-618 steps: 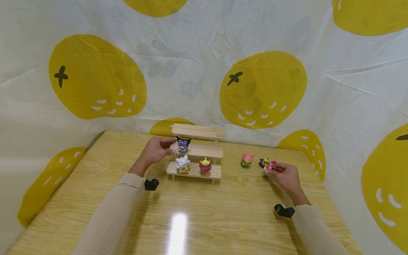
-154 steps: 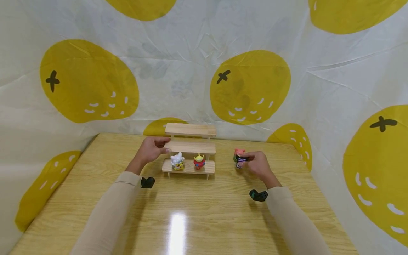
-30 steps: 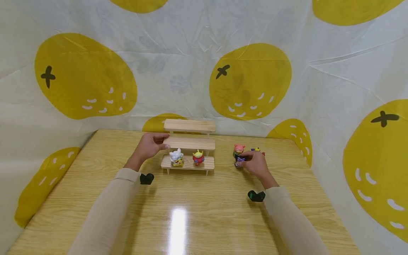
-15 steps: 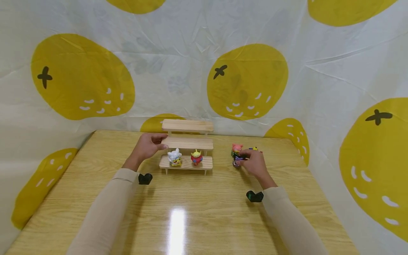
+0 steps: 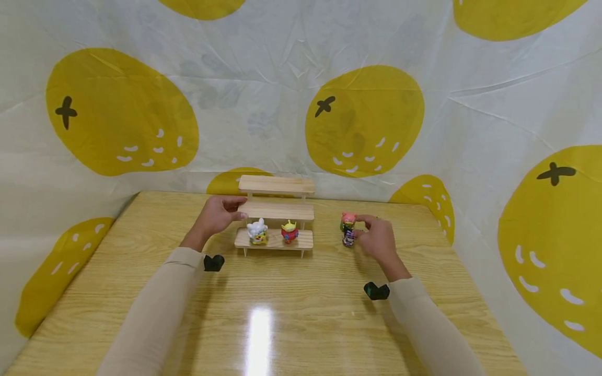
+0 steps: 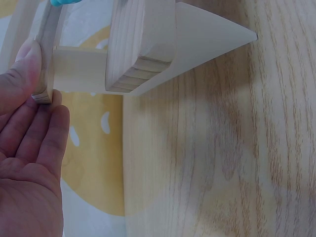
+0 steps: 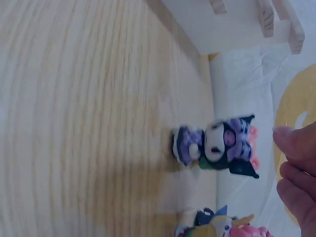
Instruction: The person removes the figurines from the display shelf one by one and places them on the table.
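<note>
My left hand (image 5: pixel 213 216) pinches the left end of the middle board of a three-tier wooden display stand (image 5: pixel 277 211), thumb above and fingers beneath in the left wrist view. On its lowest tier sit a white-topped figurine (image 5: pixel 257 231) and a red figurine with a yellow-green head (image 5: pixel 289 232). Right of the stand, a black-and-purple figurine (image 7: pixel 222 143) stands upright on the table, in front of a pink-headed figurine (image 5: pixel 348 218). My right hand (image 5: pixel 378 237) hovers beside these two; the right wrist view shows its fingertips (image 7: pixel 284 136) apart from the black-and-purple figurine.
More figurines, one yellow and purple (image 7: pixel 217 226) and one pink (image 7: pixel 249 230), stand close by; my right hand mostly hides them in the head view. A fruit-print curtain (image 5: pixel 254 115) borders the wooden table (image 5: pixel 310 297) at the back and sides.
The black-and-purple figurine, on the middle tier long before, was carried right and set down by the pink-headed one; my right hand has just let go of it. The left hand keeps its grip.
</note>
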Demonstrator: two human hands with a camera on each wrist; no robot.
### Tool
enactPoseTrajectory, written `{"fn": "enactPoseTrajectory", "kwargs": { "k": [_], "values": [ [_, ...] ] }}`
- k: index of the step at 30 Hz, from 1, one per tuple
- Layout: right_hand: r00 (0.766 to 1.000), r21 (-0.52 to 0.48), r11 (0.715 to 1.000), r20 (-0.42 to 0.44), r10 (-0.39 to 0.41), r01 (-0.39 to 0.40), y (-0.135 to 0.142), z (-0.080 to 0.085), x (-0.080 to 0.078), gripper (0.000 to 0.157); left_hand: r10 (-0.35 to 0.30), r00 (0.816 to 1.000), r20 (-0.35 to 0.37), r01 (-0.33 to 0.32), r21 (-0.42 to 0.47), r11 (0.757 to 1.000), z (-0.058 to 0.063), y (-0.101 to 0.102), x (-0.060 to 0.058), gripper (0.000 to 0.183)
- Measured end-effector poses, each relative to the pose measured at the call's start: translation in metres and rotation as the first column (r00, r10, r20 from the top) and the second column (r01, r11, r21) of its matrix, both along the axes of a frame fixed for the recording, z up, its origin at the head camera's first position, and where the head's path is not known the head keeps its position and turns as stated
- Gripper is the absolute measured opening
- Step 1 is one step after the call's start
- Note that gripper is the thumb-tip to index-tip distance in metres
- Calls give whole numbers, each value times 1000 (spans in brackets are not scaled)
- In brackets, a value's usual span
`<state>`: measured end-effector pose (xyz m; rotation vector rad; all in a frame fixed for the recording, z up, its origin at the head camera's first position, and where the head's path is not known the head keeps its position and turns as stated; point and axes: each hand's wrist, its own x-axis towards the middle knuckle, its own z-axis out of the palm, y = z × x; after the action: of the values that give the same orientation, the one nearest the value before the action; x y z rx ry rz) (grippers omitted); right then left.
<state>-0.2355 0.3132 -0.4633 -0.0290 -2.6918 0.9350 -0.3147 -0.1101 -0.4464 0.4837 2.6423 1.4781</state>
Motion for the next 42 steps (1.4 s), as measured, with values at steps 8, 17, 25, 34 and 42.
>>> {"fn": "enactPoseTrajectory", "kwargs": {
  "k": [8,17,25,34,42],
  "values": [
    [998,-204,978,-33,48,-54,-18,14,6,32,5,1000,9,-5,-10,1000,0,-2,1,50],
    [978,-395,902,38,203,-172,-49,17,8,28,6,1000,4,-6,-4,1000,1,-2,1,50],
    [938,-478,834,56,342,-276,-69,10,6,30,2,1000,-29,-2,-8,1000,2,1,-1,49],
    [899,-587,756,104,425,-290,-96,9,6,40,6,1000,-31,-7,-17,1000,1,2,-1,49],
    [903,-630,731,106,417,-264,-121,3,1,57,5,1000,-23,-4,1,1000,1,2,0,49]
  ]
}}
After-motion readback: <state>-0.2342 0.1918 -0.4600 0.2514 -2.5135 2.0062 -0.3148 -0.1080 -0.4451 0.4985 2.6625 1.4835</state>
